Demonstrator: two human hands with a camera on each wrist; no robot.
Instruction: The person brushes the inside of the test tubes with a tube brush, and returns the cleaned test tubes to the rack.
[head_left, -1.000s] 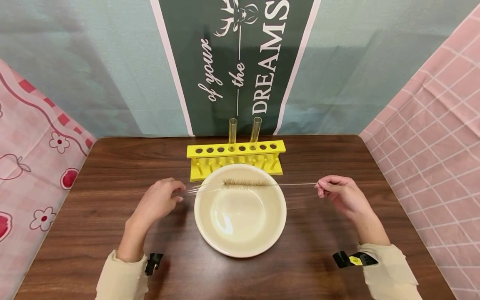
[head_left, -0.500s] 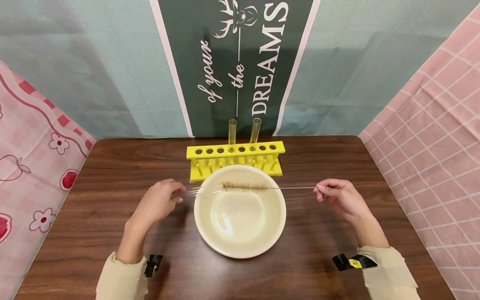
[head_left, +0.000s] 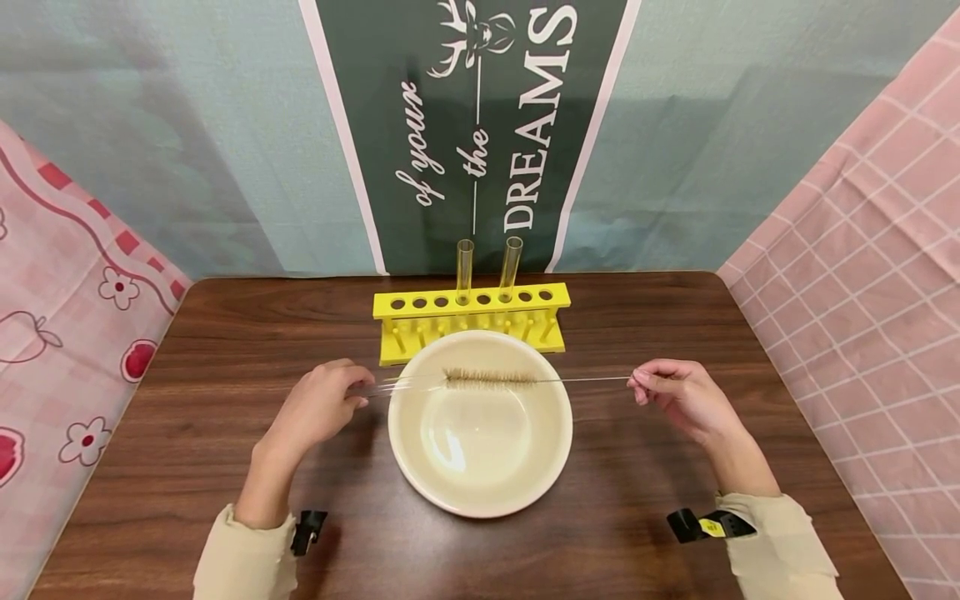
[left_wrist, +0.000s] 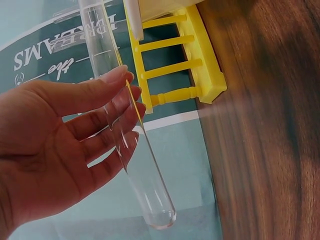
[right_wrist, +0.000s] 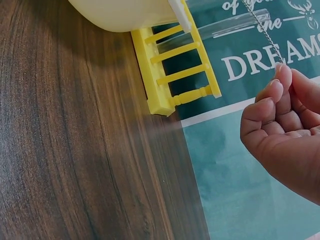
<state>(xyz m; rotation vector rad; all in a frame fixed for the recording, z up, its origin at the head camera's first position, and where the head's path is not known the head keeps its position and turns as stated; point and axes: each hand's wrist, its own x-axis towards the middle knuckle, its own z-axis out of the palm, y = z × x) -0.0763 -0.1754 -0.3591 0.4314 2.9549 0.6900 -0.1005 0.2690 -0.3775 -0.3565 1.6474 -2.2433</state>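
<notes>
My left hand holds a clear glass test tube between thumb and fingers, its rounded end lower in the left wrist view. In the head view the tube lies sideways over the left rim of a cream bowl. My right hand pinches the thin twisted-wire handle of a test tube brush. Its tan bristles hang level above the bowl, in line with the tube. Whether the brush tip is inside the tube's mouth I cannot tell. The right wrist view shows fingertips closed on the wire.
Behind the bowl stands a yellow test tube rack, partly hidden by it. Two clear tubes, one a left tube and one a right tube, stand in its holes. Brown wood tabletop surrounds the bowl; curtains hang behind and beside.
My right hand and the brush have shifted slightly toward me, and the hand a little left, mostly in the first half second. My left hand still holds the tube in nearly the same place.
</notes>
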